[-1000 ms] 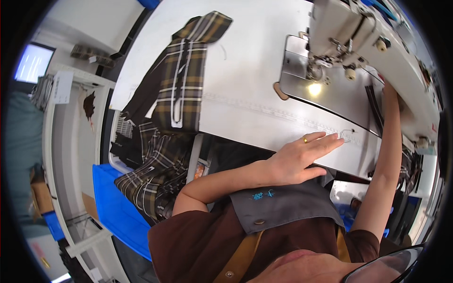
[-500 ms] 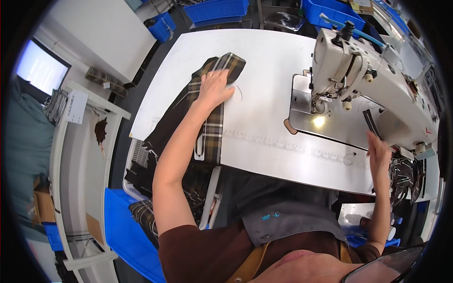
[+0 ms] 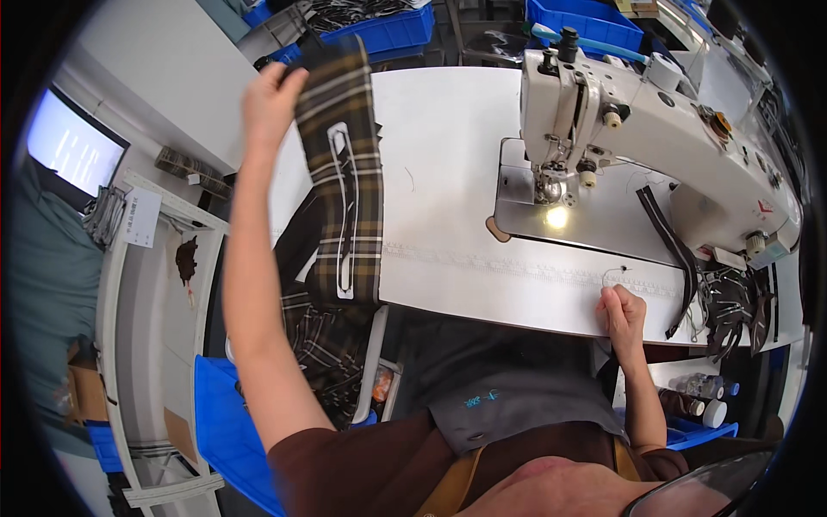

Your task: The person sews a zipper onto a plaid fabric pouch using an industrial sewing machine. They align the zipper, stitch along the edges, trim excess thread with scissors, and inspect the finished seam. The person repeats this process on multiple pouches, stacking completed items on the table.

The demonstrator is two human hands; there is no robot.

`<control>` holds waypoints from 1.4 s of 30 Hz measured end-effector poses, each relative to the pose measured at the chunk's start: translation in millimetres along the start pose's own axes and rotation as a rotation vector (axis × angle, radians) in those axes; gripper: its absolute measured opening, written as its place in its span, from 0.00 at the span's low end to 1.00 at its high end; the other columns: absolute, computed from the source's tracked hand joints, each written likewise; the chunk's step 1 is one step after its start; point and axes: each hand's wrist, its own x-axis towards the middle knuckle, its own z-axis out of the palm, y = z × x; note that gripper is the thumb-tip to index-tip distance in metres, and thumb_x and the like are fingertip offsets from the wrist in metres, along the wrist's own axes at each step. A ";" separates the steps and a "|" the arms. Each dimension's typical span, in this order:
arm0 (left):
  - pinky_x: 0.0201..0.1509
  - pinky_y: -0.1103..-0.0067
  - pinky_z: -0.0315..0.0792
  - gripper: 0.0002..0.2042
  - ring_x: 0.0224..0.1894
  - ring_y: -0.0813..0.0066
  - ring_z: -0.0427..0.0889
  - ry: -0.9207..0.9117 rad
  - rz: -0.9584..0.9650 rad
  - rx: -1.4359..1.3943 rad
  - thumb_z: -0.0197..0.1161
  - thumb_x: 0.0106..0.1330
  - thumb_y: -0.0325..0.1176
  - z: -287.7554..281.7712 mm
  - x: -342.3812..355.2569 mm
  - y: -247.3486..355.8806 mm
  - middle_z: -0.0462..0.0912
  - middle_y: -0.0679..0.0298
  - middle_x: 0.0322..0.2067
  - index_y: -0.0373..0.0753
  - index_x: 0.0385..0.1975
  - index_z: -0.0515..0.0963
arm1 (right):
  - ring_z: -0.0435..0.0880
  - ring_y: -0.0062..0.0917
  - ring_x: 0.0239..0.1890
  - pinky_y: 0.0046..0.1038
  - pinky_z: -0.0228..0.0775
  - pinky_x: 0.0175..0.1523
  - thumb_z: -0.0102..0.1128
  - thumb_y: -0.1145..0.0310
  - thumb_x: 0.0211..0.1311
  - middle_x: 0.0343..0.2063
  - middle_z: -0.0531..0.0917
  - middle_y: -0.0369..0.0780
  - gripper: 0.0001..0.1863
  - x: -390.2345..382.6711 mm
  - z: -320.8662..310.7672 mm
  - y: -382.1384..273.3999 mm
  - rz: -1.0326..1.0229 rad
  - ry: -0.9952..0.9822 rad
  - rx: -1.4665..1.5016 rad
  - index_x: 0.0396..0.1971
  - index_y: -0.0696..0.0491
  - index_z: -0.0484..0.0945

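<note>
My left hand (image 3: 271, 108) is closed on the far left edge of a brown, black and white plaid fabric panel (image 3: 366, 185), lifting its far end. A long narrow slot with a white border (image 3: 346, 215) runs down the panel, and dark fabric shows beneath it. My right hand (image 3: 624, 317) is curled closed at the table's front edge, beside a loose thread; whatever its fingers hold, if anything, is hidden. To its right lies a black zipper (image 3: 668, 246), curving from the sewing machine bed to the front edge.
A white sewing machine (image 3: 620, 112) with a lit needle area stands on the right of the white table (image 3: 448, 164). Several zippers (image 3: 732, 302) are heaped at the right. Blue bins (image 3: 233, 439) stand at lower left and at the back. Bottles (image 3: 702, 388) sit below right.
My left hand has raised the plaid panel and moved left and away, exposing the whole slot. My right hand has left the zipper and come nearer and left; the zipper now reaches the front edge.
</note>
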 end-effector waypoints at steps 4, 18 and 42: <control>0.38 0.90 0.66 0.12 0.33 0.88 0.74 -0.141 -0.087 0.019 0.62 0.58 0.34 -68.8 32.3 97.1 0.79 0.69 0.33 0.34 0.38 0.77 | 0.71 0.26 0.28 0.26 0.60 0.39 0.55 0.74 0.54 0.26 0.76 0.40 0.06 14.2 6.6 -11.9 -0.373 -0.073 -0.162 0.31 0.58 0.77; 0.24 0.91 0.63 0.07 0.20 0.89 0.71 -0.263 0.057 -0.322 0.60 0.58 0.33 -54.6 13.1 253.2 0.77 0.71 0.20 0.36 0.29 0.78 | 0.61 0.28 0.61 0.31 0.50 0.63 0.64 0.64 0.49 0.58 0.64 0.43 0.38 52.8 74.7 -110.2 -0.412 -0.491 0.496 0.59 0.58 0.57; 0.30 0.82 0.68 0.11 0.26 0.78 0.74 -0.195 -0.246 -0.283 0.64 0.54 0.36 216.9 -126.2 55.4 0.78 0.65 0.25 0.34 0.28 0.78 | 0.76 0.33 0.31 0.30 0.70 0.38 0.53 0.83 0.44 0.32 0.76 0.42 0.24 48.3 51.1 -27.8 -0.725 -0.278 -0.430 0.47 0.54 0.72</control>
